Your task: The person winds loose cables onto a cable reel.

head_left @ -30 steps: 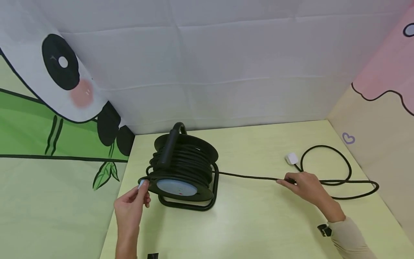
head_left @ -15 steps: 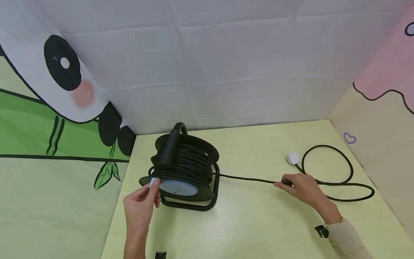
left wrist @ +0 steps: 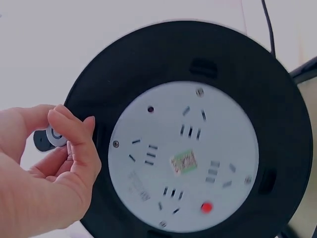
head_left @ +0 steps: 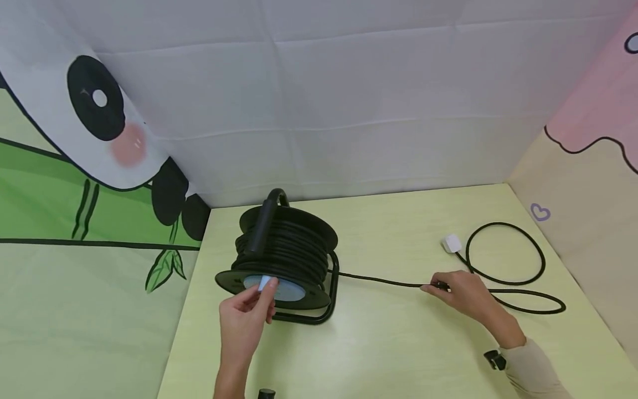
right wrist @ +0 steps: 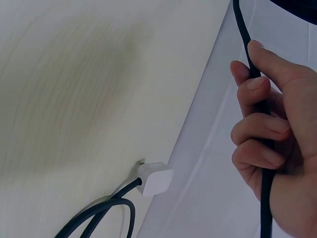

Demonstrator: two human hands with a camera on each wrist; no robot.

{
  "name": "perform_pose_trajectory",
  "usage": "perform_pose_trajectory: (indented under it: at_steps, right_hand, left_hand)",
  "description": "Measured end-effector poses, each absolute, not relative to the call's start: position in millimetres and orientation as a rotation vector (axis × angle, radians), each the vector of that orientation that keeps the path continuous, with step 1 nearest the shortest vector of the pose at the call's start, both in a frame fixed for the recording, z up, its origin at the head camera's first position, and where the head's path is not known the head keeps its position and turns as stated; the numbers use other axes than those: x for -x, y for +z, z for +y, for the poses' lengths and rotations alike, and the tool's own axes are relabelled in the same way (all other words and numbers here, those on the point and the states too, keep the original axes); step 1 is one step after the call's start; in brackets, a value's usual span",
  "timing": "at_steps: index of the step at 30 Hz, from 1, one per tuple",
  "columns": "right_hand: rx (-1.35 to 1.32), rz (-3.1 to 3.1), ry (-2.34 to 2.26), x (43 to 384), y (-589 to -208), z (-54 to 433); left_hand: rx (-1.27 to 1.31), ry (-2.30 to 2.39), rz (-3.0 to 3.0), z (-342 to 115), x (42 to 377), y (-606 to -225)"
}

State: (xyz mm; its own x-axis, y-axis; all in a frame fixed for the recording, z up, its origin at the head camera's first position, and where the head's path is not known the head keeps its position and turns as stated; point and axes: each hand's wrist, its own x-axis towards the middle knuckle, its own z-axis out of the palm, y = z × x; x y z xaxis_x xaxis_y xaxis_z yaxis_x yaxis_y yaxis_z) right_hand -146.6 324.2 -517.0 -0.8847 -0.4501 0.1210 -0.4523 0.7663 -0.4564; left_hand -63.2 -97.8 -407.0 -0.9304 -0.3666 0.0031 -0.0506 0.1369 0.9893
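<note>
A black cable reel point(head_left: 284, 244) stands on the table at left of centre in the head view, wound with black cable. My left hand point(head_left: 241, 327) pinches the small pale crank knob point(head_left: 265, 282) at the reel's near flange. Up close in the left wrist view, the fingers curl around the grey round knob point(left wrist: 55, 136), beside the pale socket face point(left wrist: 183, 134). From the reel's right side the cable point(head_left: 376, 279) runs to my right hand point(head_left: 466, 296). That hand's fingers curl around it, as the right wrist view shows. Past the hand the cable lies in loops, ending at a white plug point(head_left: 452, 244).
The tubular stand point(head_left: 309, 320) holds the reel, and a black handle point(head_left: 261, 230) rises over it. A printed cloth wall point(head_left: 349, 138) closes off the back and both sides. The pale table point(head_left: 369, 343) extends in front of the reel.
My left hand has moved right with the knob, from the flange's left edge to before the socket face. The right hand has shifted slightly left, and the far-right cable loop has shrunk leftward.
</note>
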Motion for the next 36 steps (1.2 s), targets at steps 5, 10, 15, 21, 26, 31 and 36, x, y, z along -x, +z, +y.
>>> perform_pose_trajectory:
  at_steps: [5, 10, 15, 21, 26, 31, 36]
  right_hand:
    - [-0.821, -2.912, 0.834, 145.3, -523.1, 311.4]
    - [-0.907, -2.851, 0.898, 141.1, -525.2, 299.9]
    - [-0.988, -2.800, 0.998, 132.2, -524.2, 285.2]
    - [-1.055, -2.779, 1.073, 125.2, -524.9, 269.2]
    - [-1.071, -2.785, 1.123, 121.9, -524.1, 258.1]
    - [-1.096, -2.783, 1.134, 120.9, -522.6, 249.0]
    - [-1.097, -2.746, 1.032, 122.4, -518.5, 242.8]
  left_hand:
    - [-0.354, -1.885, -2.217, -84.3, 61.7, -412.7]
    - [-0.329, -1.913, -2.236, -70.5, 61.5, -419.6]
    - [-0.313, -1.957, -2.248, -59.3, 62.8, -429.6]
    - [-0.299, -2.016, -2.245, -48.0, 62.8, -444.8]
    - [-0.308, -2.040, -2.260, -43.0, 61.7, -457.5]
    - [-0.325, -2.049, -2.298, -39.4, 60.7, -469.9]
    - [-0.368, -2.080, -2.301, -36.8, 60.0, -480.3]
